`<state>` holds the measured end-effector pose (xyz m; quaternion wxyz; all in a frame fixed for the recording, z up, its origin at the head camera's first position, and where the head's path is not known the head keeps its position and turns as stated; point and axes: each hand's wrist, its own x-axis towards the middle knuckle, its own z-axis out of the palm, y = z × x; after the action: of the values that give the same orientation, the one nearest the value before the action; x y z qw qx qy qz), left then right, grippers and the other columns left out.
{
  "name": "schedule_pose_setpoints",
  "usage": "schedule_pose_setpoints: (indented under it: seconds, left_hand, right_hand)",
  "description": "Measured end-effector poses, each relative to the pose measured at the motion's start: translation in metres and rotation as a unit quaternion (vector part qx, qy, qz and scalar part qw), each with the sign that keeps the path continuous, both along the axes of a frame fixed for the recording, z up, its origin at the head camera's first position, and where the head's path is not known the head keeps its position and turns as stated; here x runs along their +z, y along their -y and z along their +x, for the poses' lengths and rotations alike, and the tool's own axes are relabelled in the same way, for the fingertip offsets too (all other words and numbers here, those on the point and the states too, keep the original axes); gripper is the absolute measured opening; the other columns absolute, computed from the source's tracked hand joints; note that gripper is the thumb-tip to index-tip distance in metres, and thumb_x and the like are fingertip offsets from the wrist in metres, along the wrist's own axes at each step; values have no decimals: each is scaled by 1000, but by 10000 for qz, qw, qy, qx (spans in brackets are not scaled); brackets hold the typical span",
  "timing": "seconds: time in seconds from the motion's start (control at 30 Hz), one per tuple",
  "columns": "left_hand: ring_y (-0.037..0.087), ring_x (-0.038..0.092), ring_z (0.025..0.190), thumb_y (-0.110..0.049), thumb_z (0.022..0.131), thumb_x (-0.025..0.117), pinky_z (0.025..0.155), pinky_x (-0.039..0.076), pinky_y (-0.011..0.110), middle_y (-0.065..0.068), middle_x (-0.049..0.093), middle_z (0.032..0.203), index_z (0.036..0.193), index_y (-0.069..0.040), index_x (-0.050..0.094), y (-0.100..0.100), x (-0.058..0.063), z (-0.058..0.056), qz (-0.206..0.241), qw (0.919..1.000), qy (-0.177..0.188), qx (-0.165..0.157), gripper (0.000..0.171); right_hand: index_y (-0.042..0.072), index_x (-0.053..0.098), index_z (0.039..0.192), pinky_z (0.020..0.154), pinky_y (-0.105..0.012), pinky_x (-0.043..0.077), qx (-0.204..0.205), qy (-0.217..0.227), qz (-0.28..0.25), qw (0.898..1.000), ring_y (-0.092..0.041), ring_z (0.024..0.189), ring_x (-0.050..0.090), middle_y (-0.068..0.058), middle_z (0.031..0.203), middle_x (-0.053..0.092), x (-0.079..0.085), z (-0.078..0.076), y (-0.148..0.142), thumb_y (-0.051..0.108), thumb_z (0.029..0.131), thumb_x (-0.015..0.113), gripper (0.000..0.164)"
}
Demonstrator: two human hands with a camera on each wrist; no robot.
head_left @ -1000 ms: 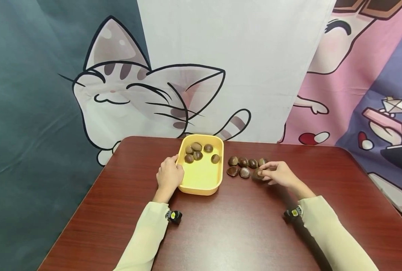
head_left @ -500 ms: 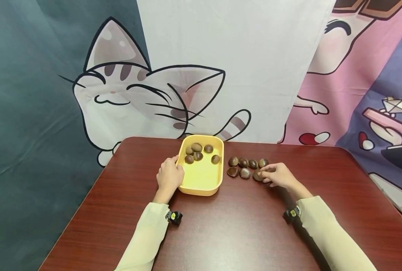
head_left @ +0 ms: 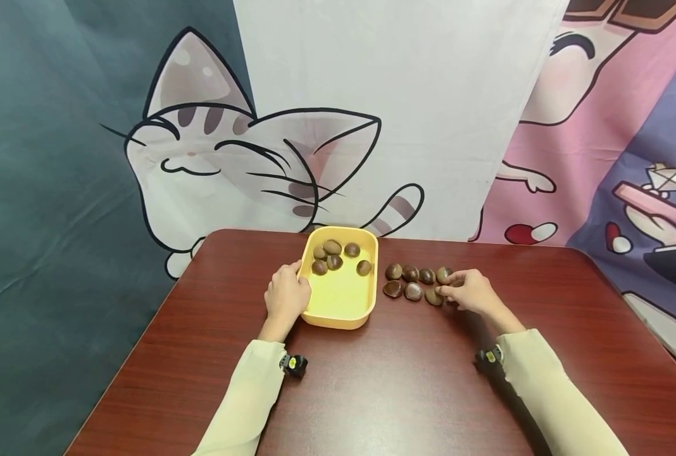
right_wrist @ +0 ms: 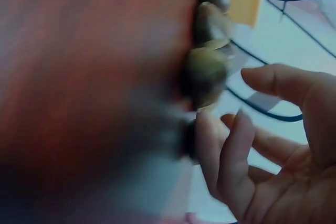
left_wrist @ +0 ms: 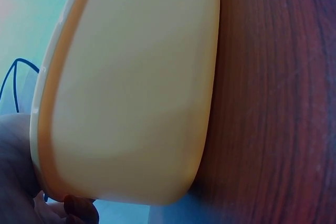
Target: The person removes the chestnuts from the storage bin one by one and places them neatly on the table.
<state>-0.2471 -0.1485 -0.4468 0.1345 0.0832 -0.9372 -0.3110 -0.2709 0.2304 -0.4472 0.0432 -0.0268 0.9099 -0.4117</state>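
My left hand [head_left: 287,293] grips the left rim of a yellow plastic box [head_left: 338,322]. In the left wrist view the box's side wall [left_wrist: 131,87] fills the middle, and the fingers sit at its lower rim. Beside the box, brown chestnuts lie in two rows on the table. At their right end is my right hand [head_left: 475,294], with its fingertips close by the front-row end chestnut [head_left: 433,297] and the back-row end chestnut [head_left: 443,275]. The right wrist view shows thumb and fingers spread apart, nothing pinched, near a chestnut [right_wrist: 206,74].
Several more chestnuts [head_left: 335,262] lie inside the box, toward its far end. The reddish-brown wooden table [head_left: 418,380] ends at a far edge close behind the box. A cloth backdrop [head_left: 429,126] with cartoon drawings hangs behind it.
My right hand has let go of the front-row end chestnut, and its fingers have drawn slightly to the right and away. The left hand keeps its grip on the box.
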Motion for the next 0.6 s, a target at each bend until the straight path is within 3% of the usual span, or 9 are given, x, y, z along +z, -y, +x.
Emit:
schedule_pose_setpoints:
  seconds: [0.1,0.3,0.47,0.6]
  left_hand:
    - [41,65,95,-14,95,51,69,51,55,12,65,123,138,-17,62,0,0,0,23,10000,11,4,44]
    - [41,64,97,-15,96,50,71,50,56,11,65,123,138,-17,62,1,1,-1,-9,10000,-10,26,44]
    - [41,65,98,-15,95,50,71,50,57,11,65,123,137,-16,62,0,-1,0,29,10000,-27,17,44]
    - [41,65,98,-14,95,51,72,51,58,12,65,123,137,-16,62,-2,-1,1,50,10000,-29,5,44]
  right_hand:
    - [-8,68,111,55,-34,58,-66,-275,84,9996,-27,67,71,-21,94,72,14,0,9,18,87,72,35]
    - [-3,65,121,66,-43,59,164,-573,-347,9976,-36,74,72,-24,107,70,35,-8,50,18,88,73,39]
    - [0,62,128,76,-38,58,457,-955,-562,9928,-32,94,71,-20,113,70,46,-16,94,14,86,74,46]
    - [2,59,132,80,-40,57,684,-1196,-747,9876,-30,101,69,-19,119,68,51,-23,122,12,87,72,49]
